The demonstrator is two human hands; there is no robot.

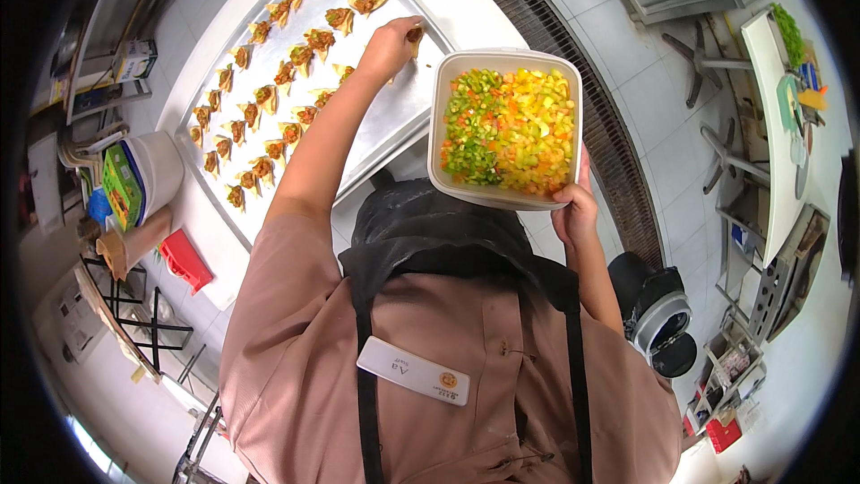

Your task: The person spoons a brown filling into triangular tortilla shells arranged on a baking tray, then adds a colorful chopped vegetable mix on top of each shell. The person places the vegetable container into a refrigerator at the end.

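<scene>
My right hand (578, 206) grips the near right corner of a white square tub (436, 139), holding it level. The tub is nearly full of diced peppers (511, 130), green on the left and yellow and orange on the right. My left hand (391, 47) reaches across a metal tray (394, 130). Its fingers are pinched together at a filled pastry (415, 36) near the tray's right side; whatever they hold is hidden. Rows of small folded pastries (301, 56) with brown filling lie on the tray. Some at the far end show bits of green on top.
The tray rests on a white table (193, 99). At its left stand a white bucket (161, 166) and a red plastic item (185, 262). A dark floor grate (573, 45) runs on the right, with a bin (663, 323) near my right elbow.
</scene>
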